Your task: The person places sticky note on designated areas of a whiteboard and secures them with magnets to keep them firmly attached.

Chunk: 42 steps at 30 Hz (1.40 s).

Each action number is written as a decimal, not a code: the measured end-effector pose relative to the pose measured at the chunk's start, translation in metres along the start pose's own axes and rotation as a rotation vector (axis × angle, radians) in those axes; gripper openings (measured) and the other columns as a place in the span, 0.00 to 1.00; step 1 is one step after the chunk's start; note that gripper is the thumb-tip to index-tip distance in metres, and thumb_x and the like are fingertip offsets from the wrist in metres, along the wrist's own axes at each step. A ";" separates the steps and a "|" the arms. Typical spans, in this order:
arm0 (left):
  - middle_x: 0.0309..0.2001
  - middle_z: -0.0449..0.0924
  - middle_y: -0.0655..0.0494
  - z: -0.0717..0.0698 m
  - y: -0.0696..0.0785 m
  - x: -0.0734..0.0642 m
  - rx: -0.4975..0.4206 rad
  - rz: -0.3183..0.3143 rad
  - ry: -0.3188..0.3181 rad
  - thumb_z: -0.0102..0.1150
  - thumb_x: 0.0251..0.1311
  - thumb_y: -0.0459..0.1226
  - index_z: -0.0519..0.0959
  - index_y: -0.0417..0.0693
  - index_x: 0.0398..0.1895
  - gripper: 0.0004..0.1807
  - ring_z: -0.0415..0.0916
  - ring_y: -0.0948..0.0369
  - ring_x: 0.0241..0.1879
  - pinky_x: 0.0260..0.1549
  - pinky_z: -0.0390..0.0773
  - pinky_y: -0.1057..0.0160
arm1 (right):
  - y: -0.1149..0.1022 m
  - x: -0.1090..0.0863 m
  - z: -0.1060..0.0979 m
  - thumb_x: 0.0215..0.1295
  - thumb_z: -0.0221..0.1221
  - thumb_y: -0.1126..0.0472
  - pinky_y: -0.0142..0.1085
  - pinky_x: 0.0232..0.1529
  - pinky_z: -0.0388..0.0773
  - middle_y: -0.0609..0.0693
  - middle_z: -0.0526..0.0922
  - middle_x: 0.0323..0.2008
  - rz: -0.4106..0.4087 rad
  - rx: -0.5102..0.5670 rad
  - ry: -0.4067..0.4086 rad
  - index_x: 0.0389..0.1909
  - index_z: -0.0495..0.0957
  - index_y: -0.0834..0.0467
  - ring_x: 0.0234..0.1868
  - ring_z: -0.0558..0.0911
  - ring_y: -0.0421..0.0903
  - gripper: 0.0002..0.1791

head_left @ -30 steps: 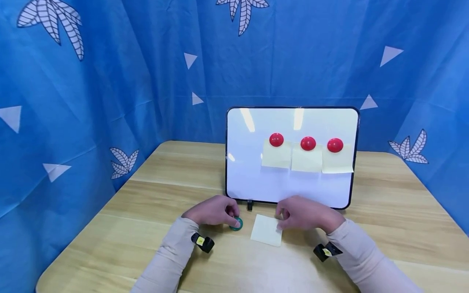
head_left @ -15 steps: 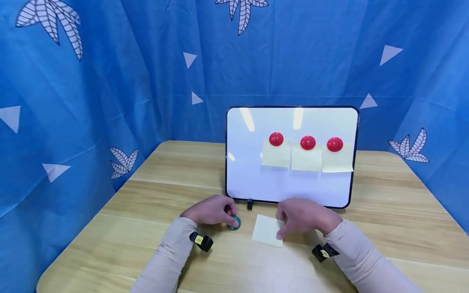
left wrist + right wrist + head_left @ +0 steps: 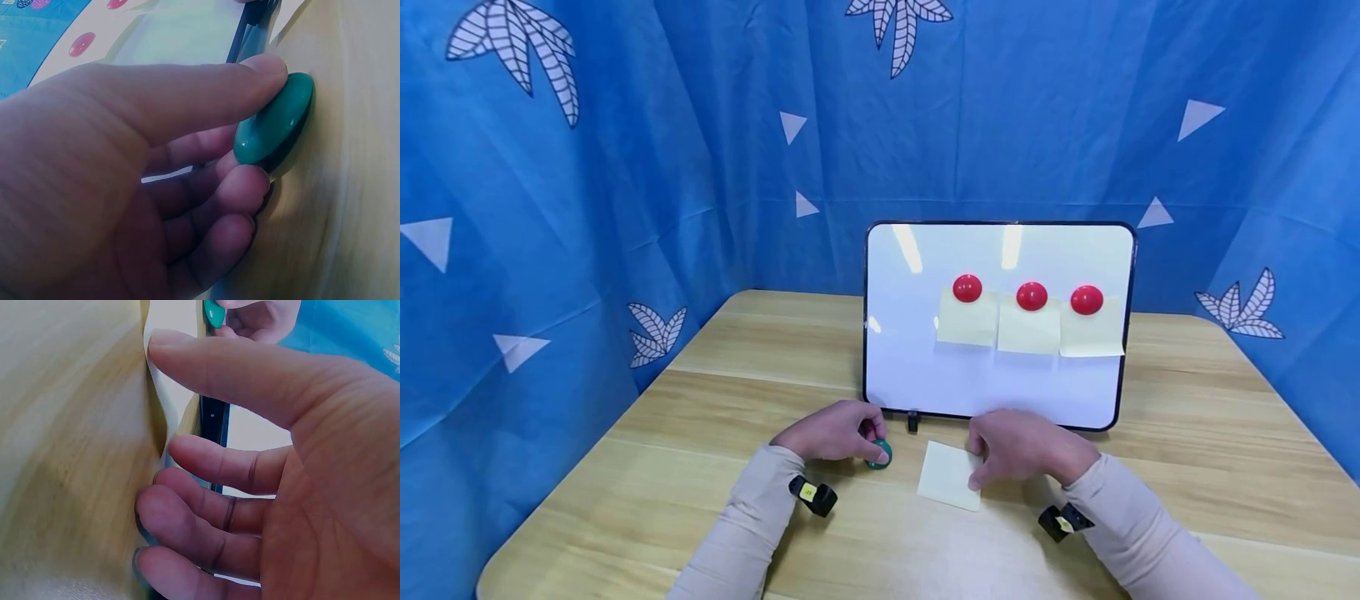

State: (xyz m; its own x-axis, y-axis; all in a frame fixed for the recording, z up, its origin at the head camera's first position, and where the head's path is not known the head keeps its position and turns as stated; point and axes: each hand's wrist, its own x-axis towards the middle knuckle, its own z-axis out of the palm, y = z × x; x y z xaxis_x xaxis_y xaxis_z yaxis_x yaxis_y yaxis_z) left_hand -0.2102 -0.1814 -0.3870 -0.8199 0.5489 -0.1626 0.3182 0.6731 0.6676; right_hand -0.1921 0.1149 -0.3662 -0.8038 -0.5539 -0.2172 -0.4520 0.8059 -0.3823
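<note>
My left hand (image 3: 838, 433) pinches a round green magnet (image 3: 275, 122) by its rim, close to the tabletop. The thumb lies on its upper edge and the fingertips sit beneath. To the right, a pale yellow sticky note (image 3: 947, 473) lies on the table. At the note's right edge, my right hand (image 3: 1022, 450) has its thumb and curled fingers. In the right wrist view, the note (image 3: 178, 394) bows up between thumb and index fingertip. Behind both hands stands a whiteboard (image 3: 910, 358), where red magnets (image 3: 1032, 297) hold similar notes (image 3: 1028, 329).
The whiteboard's dark foot (image 3: 913, 421) sticks out between the hands. A wooden table (image 3: 700, 467) carries everything, and a blue patterned curtain (image 3: 700, 150) hangs around its back and left. Each wrist wears a small black camera (image 3: 823, 500).
My right thumb has moved slightly nearer on the note's right edge, and the note has shifted a little. My left hand with the green magnet has drifted slightly left.
</note>
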 end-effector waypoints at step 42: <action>0.33 0.76 0.58 0.000 -0.005 0.000 -0.087 0.006 -0.002 0.71 0.60 0.42 0.80 0.58 0.36 0.07 0.72 0.59 0.34 0.32 0.72 0.60 | 0.010 0.005 0.000 0.59 0.70 0.63 0.37 0.34 0.72 0.41 0.74 0.26 -0.207 0.083 0.104 0.33 0.75 0.51 0.31 0.73 0.42 0.11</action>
State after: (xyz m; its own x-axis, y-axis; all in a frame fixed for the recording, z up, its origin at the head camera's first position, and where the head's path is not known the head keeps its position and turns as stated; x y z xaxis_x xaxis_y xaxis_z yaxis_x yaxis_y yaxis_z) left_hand -0.2120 -0.1843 -0.3902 -0.8172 0.5537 -0.1597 0.2806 0.6243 0.7290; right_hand -0.2011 0.1202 -0.3711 -0.7347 -0.6775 -0.0349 -0.5811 0.6550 -0.4830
